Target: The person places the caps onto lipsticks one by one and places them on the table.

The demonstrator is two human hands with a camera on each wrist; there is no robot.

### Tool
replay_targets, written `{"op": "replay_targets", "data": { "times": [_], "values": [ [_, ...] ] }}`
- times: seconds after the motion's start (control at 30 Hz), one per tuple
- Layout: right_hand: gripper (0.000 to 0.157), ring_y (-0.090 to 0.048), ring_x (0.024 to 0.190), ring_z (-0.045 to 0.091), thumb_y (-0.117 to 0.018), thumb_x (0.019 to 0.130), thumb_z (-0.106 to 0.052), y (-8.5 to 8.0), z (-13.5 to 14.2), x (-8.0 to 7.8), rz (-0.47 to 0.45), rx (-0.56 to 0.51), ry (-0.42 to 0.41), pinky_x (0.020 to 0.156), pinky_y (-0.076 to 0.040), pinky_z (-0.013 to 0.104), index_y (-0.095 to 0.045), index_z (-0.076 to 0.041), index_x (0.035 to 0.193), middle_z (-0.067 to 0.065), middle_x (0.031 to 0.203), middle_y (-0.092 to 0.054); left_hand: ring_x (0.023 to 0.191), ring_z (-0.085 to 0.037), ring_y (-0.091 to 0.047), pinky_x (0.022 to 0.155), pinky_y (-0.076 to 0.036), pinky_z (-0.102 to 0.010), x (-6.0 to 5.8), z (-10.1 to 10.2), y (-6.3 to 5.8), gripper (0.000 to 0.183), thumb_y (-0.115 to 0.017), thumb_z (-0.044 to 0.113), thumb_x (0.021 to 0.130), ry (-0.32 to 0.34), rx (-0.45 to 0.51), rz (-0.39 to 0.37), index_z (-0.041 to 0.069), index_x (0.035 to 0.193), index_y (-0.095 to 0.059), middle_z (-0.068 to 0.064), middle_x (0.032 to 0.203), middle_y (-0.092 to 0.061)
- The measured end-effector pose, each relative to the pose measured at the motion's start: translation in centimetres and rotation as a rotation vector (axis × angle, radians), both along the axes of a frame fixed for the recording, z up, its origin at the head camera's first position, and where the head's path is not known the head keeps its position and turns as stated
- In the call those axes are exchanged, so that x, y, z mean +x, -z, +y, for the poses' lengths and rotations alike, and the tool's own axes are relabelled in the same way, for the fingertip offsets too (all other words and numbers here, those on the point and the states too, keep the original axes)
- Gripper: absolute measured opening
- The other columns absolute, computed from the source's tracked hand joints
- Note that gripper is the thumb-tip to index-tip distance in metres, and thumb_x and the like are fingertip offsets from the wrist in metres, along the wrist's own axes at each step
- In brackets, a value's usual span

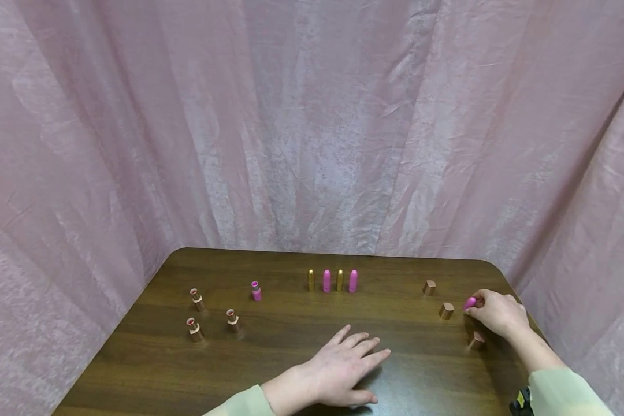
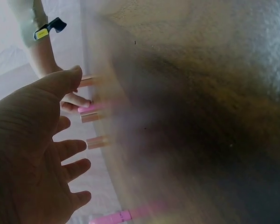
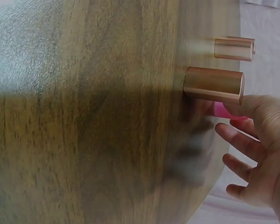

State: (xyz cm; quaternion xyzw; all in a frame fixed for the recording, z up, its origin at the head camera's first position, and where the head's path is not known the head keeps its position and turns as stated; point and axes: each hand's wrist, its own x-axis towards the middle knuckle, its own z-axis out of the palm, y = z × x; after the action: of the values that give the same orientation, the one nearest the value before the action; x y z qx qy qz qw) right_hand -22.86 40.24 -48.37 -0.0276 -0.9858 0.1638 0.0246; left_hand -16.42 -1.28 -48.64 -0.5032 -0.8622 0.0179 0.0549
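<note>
At the table's right side my right hand [image 1: 499, 314] pinches a small pink lipstick cap [image 1: 470, 303] between thumb and forefinger; its other fingers hang loosely in the right wrist view. Three copper lipstick caps stand around that hand: a near one [image 1: 476, 340], a middle one [image 1: 446, 311] and a far one [image 1: 429, 288]. The near copper cap [image 3: 214, 85] partly covers the pink cap [image 3: 222, 110] in the right wrist view. My left hand [image 1: 338, 370] is spread palm down low over the table's front middle, holding nothing.
Two gold and two pink bullet-shaped tubes [image 1: 326, 281] stand in a row at the table's back middle. Uncapped on the left are a pink lipstick [image 1: 256, 291] and three copper ones [image 1: 232, 321]. Pink curtains [image 1: 312, 127] hang behind the brown wooden table [image 1: 291, 335].
</note>
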Motion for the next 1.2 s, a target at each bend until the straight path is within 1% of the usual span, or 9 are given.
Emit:
{"op": "replay_targets", "data": {
  "times": [0.23,0.33,0.5,0.63,0.73,0.83,0.97,1.07,1.2],
  "values": [
    [0.025,-0.060,0.098,0.049,-0.072,0.090,-0.034,-0.1,0.2,-0.1,-0.020,0.018,-0.008,0.075,-0.040,0.061,-0.069,-0.012,0.100,0.006,0.093,-0.071,0.146,-0.021,-0.037,0.117,-0.030,-0.054,-0.1,0.1,0.2,0.083,-0.056,0.071,0.093,-0.004,0.000,-0.009,0.029,0.160,-0.035,0.001,0.160,-0.040],
    [0.019,-0.062,0.096,0.048,-0.071,0.090,-0.031,-0.2,0.1,0.0,-0.002,0.022,-0.011,0.073,-0.041,0.061,-0.070,-0.013,0.098,0.006,0.092,-0.071,0.146,-0.022,-0.037,0.117,-0.029,-0.055,-0.2,0.0,0.1,0.083,-0.056,0.071,0.093,0.000,0.005,-0.008,0.029,0.161,-0.034,0.001,0.160,-0.040],
    [0.018,-0.060,0.100,0.053,-0.068,0.091,-0.023,-0.9,-0.2,0.1,0.088,-0.018,-0.001,0.075,-0.040,0.064,-0.072,-0.010,0.101,0.012,0.096,-0.073,0.146,-0.022,-0.037,0.117,-0.029,-0.056,-0.4,-0.4,-0.5,0.082,-0.055,0.070,0.093,0.003,0.023,-0.005,0.027,0.160,-0.035,-0.001,0.160,-0.041],
    [0.019,-0.060,0.099,0.051,-0.068,0.090,-0.019,-1.8,-0.9,0.4,0.188,-0.060,-0.007,0.074,-0.041,0.059,-0.071,-0.007,0.103,0.014,0.097,-0.074,0.147,-0.022,-0.036,0.118,-0.028,-0.056,-0.7,-1.3,-1.2,0.082,-0.055,0.070,0.094,-0.006,0.035,-0.014,0.026,0.160,-0.035,-0.001,0.160,-0.040],
    [0.023,-0.059,0.092,0.044,-0.069,0.089,-0.016,-2.5,-1.8,0.8,0.240,-0.104,-0.034,0.070,-0.042,0.050,-0.070,-0.004,0.109,0.014,0.095,-0.074,0.148,-0.022,-0.033,0.118,-0.027,-0.058,-1.0,-2.1,-1.7,0.082,-0.056,0.068,0.095,-0.022,0.047,-0.036,0.025,0.161,-0.034,-0.002,0.161,-0.038],
    [0.028,-0.054,0.095,0.039,-0.071,0.090,-0.015,-3.2,-3.4,1.5,0.250,-0.148,-0.068,0.073,-0.040,0.046,-0.068,-0.003,0.115,0.014,0.098,-0.073,0.149,-0.022,-0.033,0.118,-0.026,-0.059,-1.3,-3.1,-2.3,0.081,-0.057,0.066,0.095,-0.038,0.065,-0.047,0.024,0.161,-0.034,-0.003,0.162,-0.038],
    [0.027,-0.051,0.110,0.040,-0.075,0.091,-0.016,-4.0,-6.1,2.5,0.237,-0.217,-0.098,0.083,-0.040,0.053,-0.070,-0.007,0.116,0.013,0.106,-0.071,0.148,-0.023,-0.035,0.119,-0.024,-0.059,-1.8,-4.7,-2.9,0.081,-0.057,0.065,0.095,-0.071,0.097,-0.044,0.023,0.161,-0.034,-0.003,0.161,-0.039],
    [0.026,-0.051,0.116,0.040,-0.076,0.091,-0.017,-4.3,-7.9,3.0,0.227,-0.283,-0.117,0.087,-0.041,0.055,-0.071,-0.010,0.115,0.012,0.112,-0.071,0.147,-0.024,-0.036,0.119,-0.022,-0.059,-2.3,-6.0,-3.2,0.082,-0.057,0.065,0.096,-0.101,0.126,-0.051,0.023,0.161,-0.032,-0.004,0.161,-0.039],
    [0.023,-0.051,0.120,0.032,-0.075,0.092,-0.016,-4.2,-10.2,3.6,0.223,-0.377,-0.156,0.089,-0.044,0.042,-0.072,-0.011,0.114,0.010,0.129,-0.069,0.148,-0.024,-0.035,0.120,-0.019,-0.058,-2.7,-7.9,-3.7,0.081,-0.057,0.063,0.097,-0.147,0.159,-0.090,0.023,0.162,-0.032,-0.003,0.162,-0.038]
  ]
}}
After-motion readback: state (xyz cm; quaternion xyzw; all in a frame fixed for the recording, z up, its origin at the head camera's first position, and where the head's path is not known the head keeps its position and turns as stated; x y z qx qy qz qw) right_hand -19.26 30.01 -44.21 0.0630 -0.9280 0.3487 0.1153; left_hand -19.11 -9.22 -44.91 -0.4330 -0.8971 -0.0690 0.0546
